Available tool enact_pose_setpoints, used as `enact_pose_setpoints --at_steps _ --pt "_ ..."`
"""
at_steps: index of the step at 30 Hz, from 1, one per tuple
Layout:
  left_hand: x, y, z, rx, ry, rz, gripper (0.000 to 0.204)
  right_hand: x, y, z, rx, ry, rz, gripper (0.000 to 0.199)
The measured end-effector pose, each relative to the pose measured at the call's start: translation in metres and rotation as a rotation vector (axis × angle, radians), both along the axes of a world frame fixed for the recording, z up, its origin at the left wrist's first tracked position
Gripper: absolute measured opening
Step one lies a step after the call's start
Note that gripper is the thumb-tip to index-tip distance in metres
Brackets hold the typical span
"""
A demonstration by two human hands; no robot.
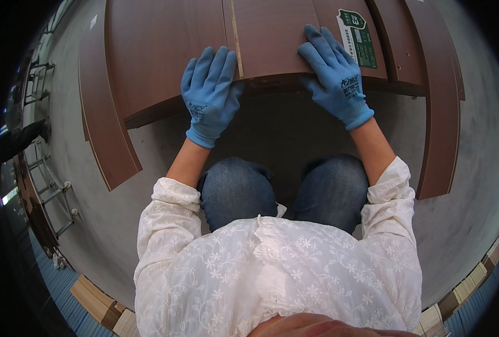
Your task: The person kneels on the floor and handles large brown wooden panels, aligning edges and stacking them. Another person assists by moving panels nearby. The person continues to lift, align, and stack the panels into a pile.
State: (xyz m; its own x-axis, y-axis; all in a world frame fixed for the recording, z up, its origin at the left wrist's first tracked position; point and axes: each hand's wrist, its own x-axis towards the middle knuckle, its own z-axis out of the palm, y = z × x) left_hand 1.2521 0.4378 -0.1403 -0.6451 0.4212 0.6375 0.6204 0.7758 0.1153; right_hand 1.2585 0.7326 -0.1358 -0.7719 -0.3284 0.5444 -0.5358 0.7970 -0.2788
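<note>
Reddish-brown wood-look panels [171, 50] lie side by side in front of my knees. My left hand [207, 95], in a blue work glove, rests flat near the front edge of one, fingers extended and pointing away from me. Beside its fingertips, a narrow pale strip [236, 42] runs between two panels. My right hand [336, 78], gloved likewise, lies with fingers stretched over the middle panel [272, 39], close to a green and white label [364, 48]. Both thumbs are near the front edge and partly hidden. Neither hand grips anything visible.
One long brown board [112, 140] extends toward me on the left, another [440, 140] on the right. A metal-framed rack [53, 196] stands at far left. Stacked tan pieces [95, 297] lie low at left, with more [474, 281] at lower right. The floor [114, 236] is grey.
</note>
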Motion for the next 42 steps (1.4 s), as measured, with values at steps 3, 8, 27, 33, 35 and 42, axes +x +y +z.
enact_pose_setpoints --at_steps 3,8,27,33,35,42 --pt "-0.0002 -0.0001 -0.0009 0.003 0.003 0.001 0.057 -0.0006 0.0005 -0.0013 0.002 0.003 -0.001 0.067" --pt "-0.0005 -0.0008 -0.0018 0.001 0.001 0.001 0.056 -0.0007 0.001 -0.0023 0.006 0.009 0.0 0.066" --pt "-0.0003 0.0002 -0.0012 0.003 -0.003 -0.002 0.056 0.0009 -0.0009 0.0018 -0.032 0.0 -0.009 0.061" --pt "0.0003 0.0018 0.0023 0.017 -0.013 -0.011 0.056 0.0003 -0.0009 0.0036 -0.051 0.006 -0.018 0.059" --pt "-0.0002 0.0023 0.0032 0.015 -0.01 -0.012 0.056 -0.0011 -0.0015 0.0028 -0.046 0.04 -0.022 0.057" --pt "0.0024 0.0015 0.0047 0.004 -0.025 -0.006 0.06 0.0013 -0.0019 0.0014 0.035 0.003 -0.051 0.063"
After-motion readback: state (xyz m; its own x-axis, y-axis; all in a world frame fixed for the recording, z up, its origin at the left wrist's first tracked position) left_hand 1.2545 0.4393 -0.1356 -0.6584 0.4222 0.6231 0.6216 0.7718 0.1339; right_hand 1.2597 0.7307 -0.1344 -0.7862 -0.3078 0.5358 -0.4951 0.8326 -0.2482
